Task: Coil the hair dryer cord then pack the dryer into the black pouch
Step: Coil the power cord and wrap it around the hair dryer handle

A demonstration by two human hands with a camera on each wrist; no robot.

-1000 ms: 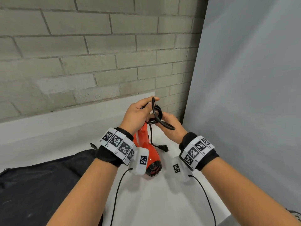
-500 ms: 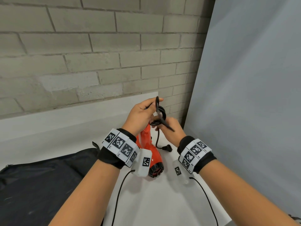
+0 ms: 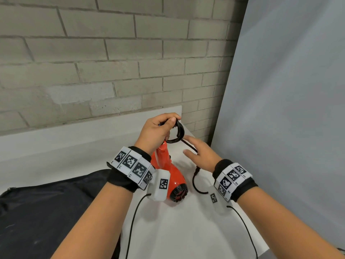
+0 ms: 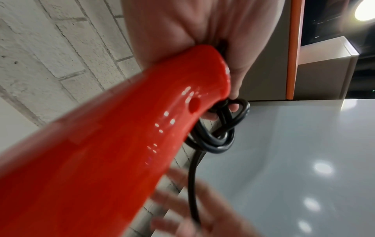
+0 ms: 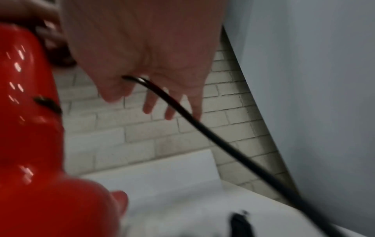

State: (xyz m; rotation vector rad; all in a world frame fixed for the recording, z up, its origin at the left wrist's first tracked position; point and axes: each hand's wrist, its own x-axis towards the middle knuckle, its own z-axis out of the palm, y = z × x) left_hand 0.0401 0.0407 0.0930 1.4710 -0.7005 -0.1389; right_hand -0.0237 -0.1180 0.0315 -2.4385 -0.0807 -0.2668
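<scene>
On the white worktop [image 3: 177, 230], against a brick wall: one person, two bare hands.
Black pouch [image 3: 46, 212]: lies flat at the left, dryer not yet inside.
Hair dryer [image 3: 168, 176]: red, nozzle resting on the worktop, handle raised.
Left hand [image 3: 156, 131]: fingers curled, clamped on the coiled cord [image 3: 178, 131] at the handle's end.
Right hand [image 3: 201, 154]: half a second ago it gripped the coil; now fingers spread apart, loose cord running across its palm.
Plug [image 3: 196, 171]: hangs uncoiled, so more winding looks needed.
</scene>
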